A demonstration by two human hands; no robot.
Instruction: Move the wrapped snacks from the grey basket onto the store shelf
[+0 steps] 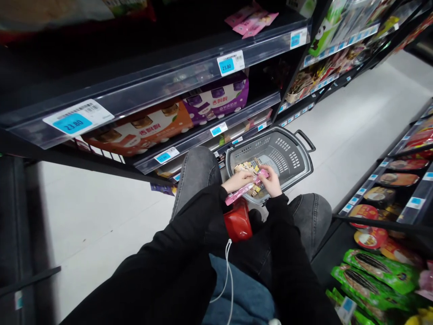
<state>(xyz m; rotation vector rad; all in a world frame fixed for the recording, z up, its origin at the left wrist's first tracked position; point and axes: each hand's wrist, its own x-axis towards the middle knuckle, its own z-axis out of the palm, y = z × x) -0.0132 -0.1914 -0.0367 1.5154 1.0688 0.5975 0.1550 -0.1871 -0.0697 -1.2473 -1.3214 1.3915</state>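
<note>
My left hand (238, 181) is closed on a long pink packet (237, 195), which sticks out below the fingers toward me. Close beside it, my right hand (270, 181) pinches pink wrapping (261, 175); I cannot tell if this is the same packet. Both hands are over the near end of a grey plastic shopping basket (287, 155) standing on the floor between my knees. Inside the basket, around my fingers, lies a heap of small yellow and beige packets (246, 167). My hands partly hide the heap.
On the upper left shelf lie several pink packets (252, 19). Below are an orange multipack (145, 128) and a purple multipack (221, 97). A shiny red object (238, 221) is between my legs. Green bags (375, 275) and round tubs (368, 237) fill the right shelf. Pale floor (361, 113) runs ahead.
</note>
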